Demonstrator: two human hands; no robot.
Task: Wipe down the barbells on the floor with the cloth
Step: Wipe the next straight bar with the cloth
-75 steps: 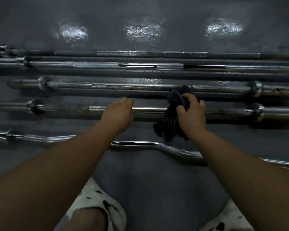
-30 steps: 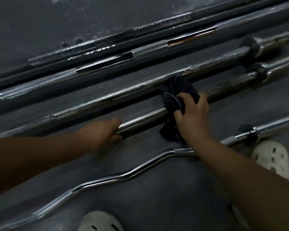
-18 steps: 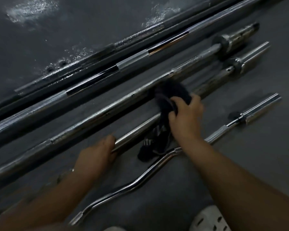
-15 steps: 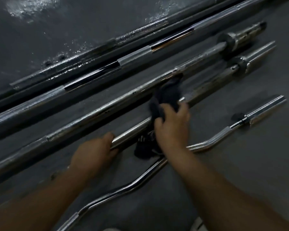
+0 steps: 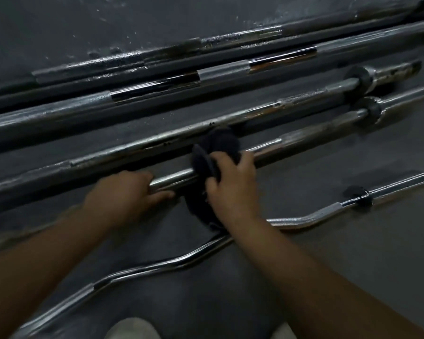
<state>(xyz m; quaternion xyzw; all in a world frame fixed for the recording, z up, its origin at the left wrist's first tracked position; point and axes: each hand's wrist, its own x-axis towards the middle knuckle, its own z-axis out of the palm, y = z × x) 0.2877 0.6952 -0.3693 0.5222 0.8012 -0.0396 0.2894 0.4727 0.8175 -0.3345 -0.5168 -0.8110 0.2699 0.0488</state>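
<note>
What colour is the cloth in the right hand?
The cloth is black; the head view shows it best.

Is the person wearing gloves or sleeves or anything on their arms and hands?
No gloves: the left hand and right hand are both bare. The left arm and right arm are bare too, with no sleeve showing up to the picture's edge. I see no ring or watch, though the left wrist is blurred.
</note>
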